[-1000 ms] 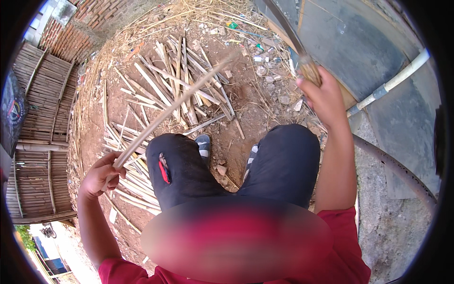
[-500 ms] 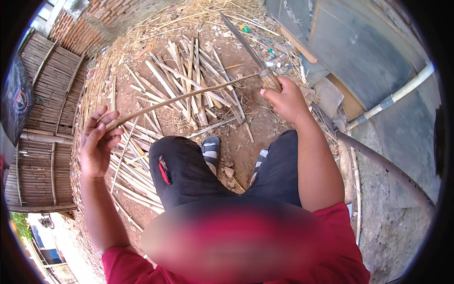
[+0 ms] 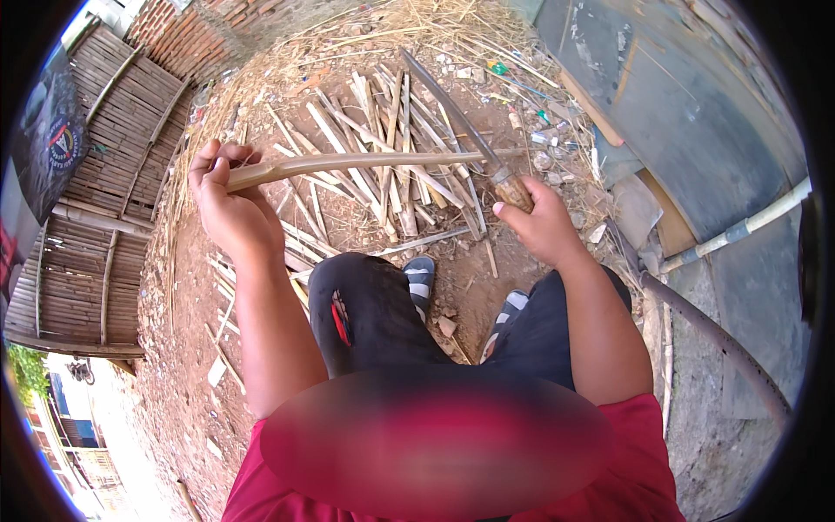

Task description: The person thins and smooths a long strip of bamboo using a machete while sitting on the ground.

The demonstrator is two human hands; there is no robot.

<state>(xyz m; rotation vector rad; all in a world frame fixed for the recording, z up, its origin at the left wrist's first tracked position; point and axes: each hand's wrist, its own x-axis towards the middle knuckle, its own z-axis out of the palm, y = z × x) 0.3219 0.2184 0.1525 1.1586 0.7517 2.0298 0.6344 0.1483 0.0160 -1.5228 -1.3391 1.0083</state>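
Ten o'clock: left hand [image 3: 237, 207], fingers loosely curled round a stick [image 3: 348, 163]. Two: right hand [image 3: 548, 228], closed round a knife [image 3: 478, 141]. Twelve: I log a woodpile [image 3: 396, 113], partly stick-blocked.

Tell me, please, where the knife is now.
In the head view, the knife is at upper centre-right, gripped in the right hand and crossing the stick.

Wood-strip pile [image 3: 389, 130] on the ground [image 3: 174, 374], between bamboo wall [image 3: 122, 130] at left and panels [image 3: 661, 104] at right.
Before it, a stick [image 3: 348, 165] is held in the left grip [image 3: 235, 209], its right end crossed by the machete [image 3: 470, 130] in the right grip [image 3: 544, 226].
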